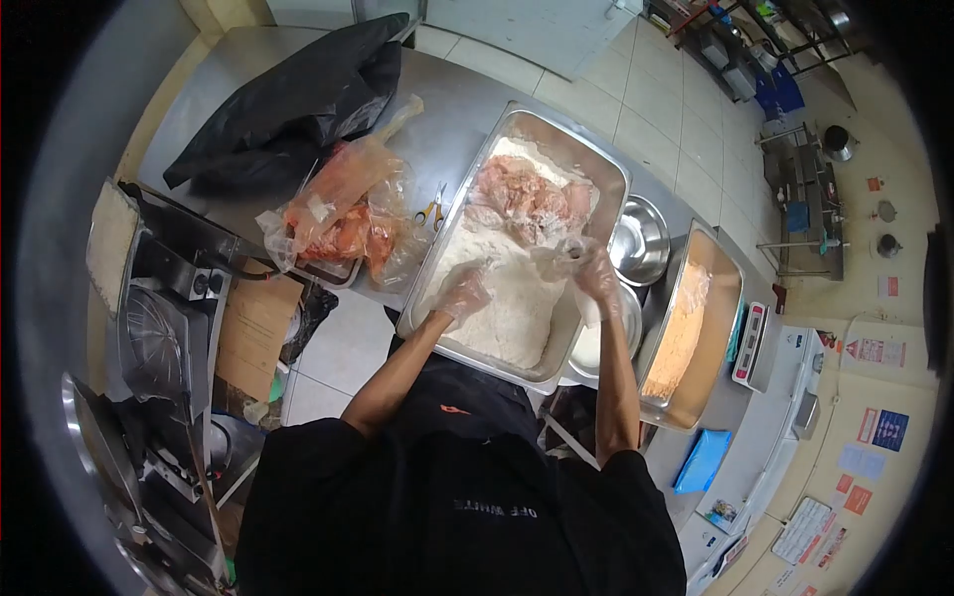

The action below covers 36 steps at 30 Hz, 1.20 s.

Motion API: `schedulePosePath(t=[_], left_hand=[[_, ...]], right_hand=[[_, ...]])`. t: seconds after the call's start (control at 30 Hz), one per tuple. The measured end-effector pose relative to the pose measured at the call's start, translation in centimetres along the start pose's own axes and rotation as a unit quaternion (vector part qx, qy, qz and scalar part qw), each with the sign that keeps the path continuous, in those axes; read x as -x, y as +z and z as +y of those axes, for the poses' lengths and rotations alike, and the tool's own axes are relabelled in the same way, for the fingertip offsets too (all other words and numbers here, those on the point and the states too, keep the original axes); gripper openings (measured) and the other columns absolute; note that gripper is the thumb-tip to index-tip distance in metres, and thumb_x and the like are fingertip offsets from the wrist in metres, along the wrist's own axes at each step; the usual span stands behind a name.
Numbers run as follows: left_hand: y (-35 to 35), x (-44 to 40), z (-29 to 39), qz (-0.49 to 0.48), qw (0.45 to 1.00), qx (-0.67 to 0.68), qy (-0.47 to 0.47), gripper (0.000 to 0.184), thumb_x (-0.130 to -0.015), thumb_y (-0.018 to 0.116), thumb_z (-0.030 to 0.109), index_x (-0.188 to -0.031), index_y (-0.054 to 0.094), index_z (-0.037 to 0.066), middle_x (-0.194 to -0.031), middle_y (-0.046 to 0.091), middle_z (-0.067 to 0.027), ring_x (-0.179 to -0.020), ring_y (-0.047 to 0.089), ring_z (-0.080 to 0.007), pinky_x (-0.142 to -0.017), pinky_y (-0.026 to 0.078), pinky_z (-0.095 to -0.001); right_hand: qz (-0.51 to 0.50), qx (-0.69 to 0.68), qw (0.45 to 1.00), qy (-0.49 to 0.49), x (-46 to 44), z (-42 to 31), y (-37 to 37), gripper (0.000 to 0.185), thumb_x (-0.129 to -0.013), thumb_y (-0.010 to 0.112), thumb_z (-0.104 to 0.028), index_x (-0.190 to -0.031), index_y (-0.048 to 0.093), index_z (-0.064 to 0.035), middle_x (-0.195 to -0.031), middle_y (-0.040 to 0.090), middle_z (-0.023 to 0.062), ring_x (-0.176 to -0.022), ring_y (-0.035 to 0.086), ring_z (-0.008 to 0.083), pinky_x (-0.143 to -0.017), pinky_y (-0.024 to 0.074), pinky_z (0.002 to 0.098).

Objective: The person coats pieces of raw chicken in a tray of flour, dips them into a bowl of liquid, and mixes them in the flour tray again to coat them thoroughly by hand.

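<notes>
A large steel pan [417, 298] stands on the metal table in front of me. White flour [507, 308] covers its near part, and pieces of raw chicken [532, 199] lie heaped on flour at the far end. My left hand [463, 295], in a clear plastic glove, is low over the flour on the left, fingers loosely stretched and touching its surface. Gloved the same way, my right hand [596, 278] is at the pan's right side with its fingers closed. A pale, crumpled-looking thing [558, 256] shows at its fingertips; I cannot tell whether it is coated chicken or loose plastic.
Left of the pan are yellow-handled scissors [431, 211], clear bags of reddish raw meat [348, 223] and a black plastic bag [298, 99]. To the right stand a steel bowl [639, 238], a second pan with orange-coloured crumbs [679, 328] and a scale [755, 343].
</notes>
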State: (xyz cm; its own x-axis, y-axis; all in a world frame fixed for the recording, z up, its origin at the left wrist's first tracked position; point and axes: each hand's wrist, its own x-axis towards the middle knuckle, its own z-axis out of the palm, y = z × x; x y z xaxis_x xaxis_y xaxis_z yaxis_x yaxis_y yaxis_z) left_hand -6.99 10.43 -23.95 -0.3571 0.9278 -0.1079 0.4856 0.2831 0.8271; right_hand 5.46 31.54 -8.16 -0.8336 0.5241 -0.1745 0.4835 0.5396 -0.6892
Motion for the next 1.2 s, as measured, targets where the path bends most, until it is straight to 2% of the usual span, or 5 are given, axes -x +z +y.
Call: schedulePosePath(t=[0.3, 0.43, 0.8, 1.03, 1.2], left_hand=[[-1.9, 1.0, 2.8, 0.028, 0.996, 0.081, -0.012, 0.057, -0.066, 0.061, 0.005, -0.121, 0.046, 0.006, -0.123, 0.048, -0.0123, -0.115, 0.044, -0.0242, -0.099, 0.034, -0.0299], [-1.6, 1.2, 2.4, 0.047, 0.997, 0.066, -0.003, 0.054, -0.065, 0.062, 0.004, -0.117, 0.048, 0.005, -0.12, 0.05, -0.0102, -0.114, 0.045, -0.0231, -0.099, 0.034, -0.0298], [-0.2, 2.3, 6.0, 0.009, 0.995, 0.095, -0.006, 0.053, -0.068, 0.052, 0.0, -0.12, 0.046, 0.006, -0.119, 0.052, -0.0089, -0.113, 0.046, -0.0203, -0.099, 0.033, -0.0285], [1.2, 3.4, 4.4, 0.035, 0.997, 0.065, 0.035, 0.052, -0.069, 0.051, 0.0, -0.12, 0.044, 0.004, -0.116, 0.053, -0.0091, -0.113, 0.046, -0.0203, -0.1, 0.03, -0.0287], [-0.8, 3.7, 7.2, 0.044, 0.994, 0.096, -0.003, 0.051, -0.069, 0.052, -0.001, -0.119, 0.045, 0.005, -0.116, 0.054, -0.0095, -0.113, 0.046, -0.0218, -0.101, 0.029, -0.0286]], right_hand=[[0.053, -0.358, 0.932, 0.035, 8.1, 0.7, -10.1, 0.024, -0.07, 0.067, 0.001, -0.092, 0.059, -0.0018, -0.085, 0.062, 0.004, -0.074, 0.058, 0.0116, -0.066, 0.049, 0.0257], [0.128, -0.315, 0.939, -0.041, 11.0, 3.9, -10.6, 0.02, -0.07, 0.068, -0.002, -0.088, 0.06, -0.0014, -0.08, 0.062, 0.0031, -0.072, 0.057, 0.0101, -0.065, 0.0479, 0.025], [0.206, 0.037, 0.973, 0.1, 14.7, 20.0, -3.6, 0.013, -0.064, 0.067, -0.003, -0.076, 0.063, -0.0022, -0.069, 0.062, 0.0053, -0.063, 0.055, 0.0108, -0.059, 0.046, 0.0281], [0.251, 0.18, 0.949, 0.07, 16.4, 23.0, 0.3, 0.039, -0.077, 0.059, -0.037, -0.073, 0.057, 0.0019, -0.067, 0.056, 0.0203, -0.063, 0.056, 0.0351, -0.057, 0.0442, 0.0406], [0.279, 0.182, 0.939, 0.082, 15.9, 22.7, 0.8, 0.026, -0.078, 0.057, -0.025, -0.067, 0.056, -0.0014, -0.061, 0.055, 0.0171, -0.058, 0.055, 0.0346, -0.054, 0.0442, 0.0403]])
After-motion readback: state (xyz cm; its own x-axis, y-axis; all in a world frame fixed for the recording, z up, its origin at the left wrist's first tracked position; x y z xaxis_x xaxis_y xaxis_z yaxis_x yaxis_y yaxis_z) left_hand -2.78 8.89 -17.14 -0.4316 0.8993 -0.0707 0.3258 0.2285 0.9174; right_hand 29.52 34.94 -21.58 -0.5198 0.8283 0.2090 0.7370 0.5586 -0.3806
